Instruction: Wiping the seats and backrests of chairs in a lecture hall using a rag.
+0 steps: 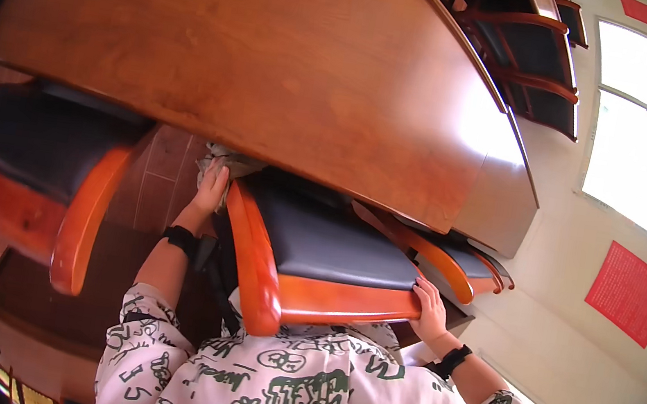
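Note:
A wooden armchair (347,298) with a black padded back (331,237) stands right in front of me, pushed towards the long wooden table (246,48). My left hand (214,183) presses a crumpled light grey cloth (242,164) at the chair's left side, by the table edge. Part of that cloth is hidden under the tabletop and behind my fingers. On the other side, my right hand (429,307) grips the right end of the chair's orange-brown wooden top rail. The seat lies out of sight.
Another black-padded wooden chair (52,145) is at the left, with tiled floor (162,179) between the two. To the right is a further chair (464,262). Several chairs (524,50) line the table's far side. A red notice (629,293) bearing writing hangs on the wall near a window (640,153).

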